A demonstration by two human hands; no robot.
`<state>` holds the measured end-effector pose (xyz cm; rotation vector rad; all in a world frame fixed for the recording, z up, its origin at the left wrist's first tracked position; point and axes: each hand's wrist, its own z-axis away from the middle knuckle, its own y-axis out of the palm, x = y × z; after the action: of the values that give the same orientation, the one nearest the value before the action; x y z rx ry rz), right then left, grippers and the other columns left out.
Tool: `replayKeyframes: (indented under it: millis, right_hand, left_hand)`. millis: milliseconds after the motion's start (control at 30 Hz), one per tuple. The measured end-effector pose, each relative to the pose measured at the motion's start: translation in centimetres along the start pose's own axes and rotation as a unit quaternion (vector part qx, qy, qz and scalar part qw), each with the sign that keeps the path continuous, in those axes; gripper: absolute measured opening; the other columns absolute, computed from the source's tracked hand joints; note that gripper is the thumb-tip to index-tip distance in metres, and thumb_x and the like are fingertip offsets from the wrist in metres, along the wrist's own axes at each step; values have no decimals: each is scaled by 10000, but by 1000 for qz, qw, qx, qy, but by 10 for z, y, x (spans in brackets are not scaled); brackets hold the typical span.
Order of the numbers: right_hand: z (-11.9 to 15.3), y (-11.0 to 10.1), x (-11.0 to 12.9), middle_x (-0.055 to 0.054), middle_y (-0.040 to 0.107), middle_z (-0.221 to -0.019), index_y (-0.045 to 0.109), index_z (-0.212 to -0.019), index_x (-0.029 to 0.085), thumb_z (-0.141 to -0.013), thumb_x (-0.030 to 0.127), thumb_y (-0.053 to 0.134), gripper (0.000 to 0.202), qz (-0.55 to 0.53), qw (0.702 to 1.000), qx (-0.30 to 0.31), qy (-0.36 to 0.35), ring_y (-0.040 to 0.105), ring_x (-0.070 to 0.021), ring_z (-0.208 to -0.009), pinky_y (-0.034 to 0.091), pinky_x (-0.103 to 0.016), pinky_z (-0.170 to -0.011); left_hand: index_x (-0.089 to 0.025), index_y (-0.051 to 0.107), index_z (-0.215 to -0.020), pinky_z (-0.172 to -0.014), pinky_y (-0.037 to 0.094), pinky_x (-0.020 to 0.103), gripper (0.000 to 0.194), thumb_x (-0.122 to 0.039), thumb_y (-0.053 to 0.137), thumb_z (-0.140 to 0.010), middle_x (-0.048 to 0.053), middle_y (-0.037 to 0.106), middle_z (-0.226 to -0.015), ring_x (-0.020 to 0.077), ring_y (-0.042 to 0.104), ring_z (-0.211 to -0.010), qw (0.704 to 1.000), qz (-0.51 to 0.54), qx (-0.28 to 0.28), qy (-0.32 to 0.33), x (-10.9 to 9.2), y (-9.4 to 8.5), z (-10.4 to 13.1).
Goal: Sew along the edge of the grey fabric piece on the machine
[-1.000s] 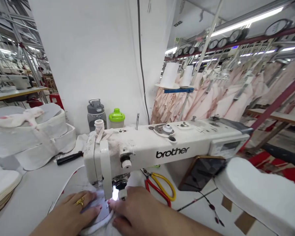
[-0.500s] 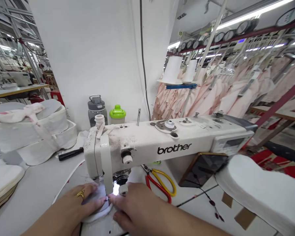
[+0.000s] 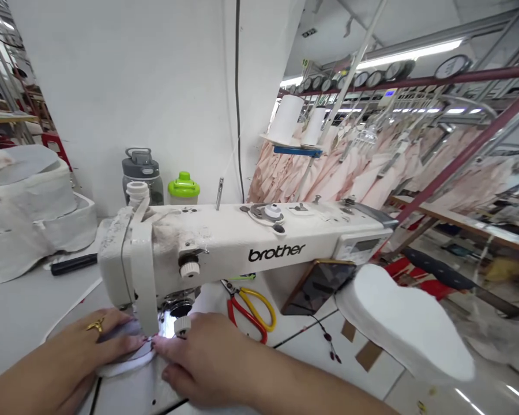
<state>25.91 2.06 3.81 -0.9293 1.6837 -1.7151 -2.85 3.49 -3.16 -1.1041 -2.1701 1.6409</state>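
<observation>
A padded grey fabric piece with a white edge (image 3: pixel 130 366) lies under the presser foot of a white brother sewing machine (image 3: pixel 225 242). My left hand (image 3: pixel 90 346), with a gold ring, rests on this piece. Its fingers are spread, and the thumb reaches toward the lit needle area. From the right, my right hand (image 3: pixel 211 357) touches the fabric's edge by the foot with its index fingertip. Its thumb is apart below, and the other fingers are partly hidden. The needle tip is concealed behind the machine head and fingers.
Behind the arm lie red-and-yellow-handled scissors (image 3: pixel 251 317) and a leaning phone (image 3: pixel 318 288). White shaped pads (image 3: pixel 406 323) are stacked at right, fabric bundles (image 3: pixel 34 202) at left. A grey bottle (image 3: pixel 142 173) and green-lidded container (image 3: pixel 184 187) stand behind. Pink garments (image 3: pixel 324 173) hang beyond.
The view has turned right, so the machine and both hands appear farther left. Both hands stay beside the presser foot on the fabric, with little visible change in their pose.
</observation>
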Motion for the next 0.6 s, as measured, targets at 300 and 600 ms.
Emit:
replayKeyframes:
  millis: [300, 600]
  right_hand:
    - [-1, -5, 3, -45, 696, -878, 642, -1160, 210, -972, 396, 493, 303, -13, 1000, -5, 6, 640, -226, -790, 356, -317, -557]
    - [-2, -5, 6, -73, 702, -869, 660, -1158, 218, -962, 419, 503, 322, -17, 999, -9, 44, 652, -233, -737, 380, -299, -562]
  left_hand:
    - [-437, 686, -1210, -905, 569, 340, 647, -42, 455, -752, -20, 723, -1192, 208, 682, -1064, 996, -37, 79, 6, -23, -35, -21]
    - [-401, 709, -1170, -864, 563, 345, 571, -93, 393, -808, 10, 735, -1103, 208, 680, -1016, 997, -49, 60, -11, -23, -27, -20]
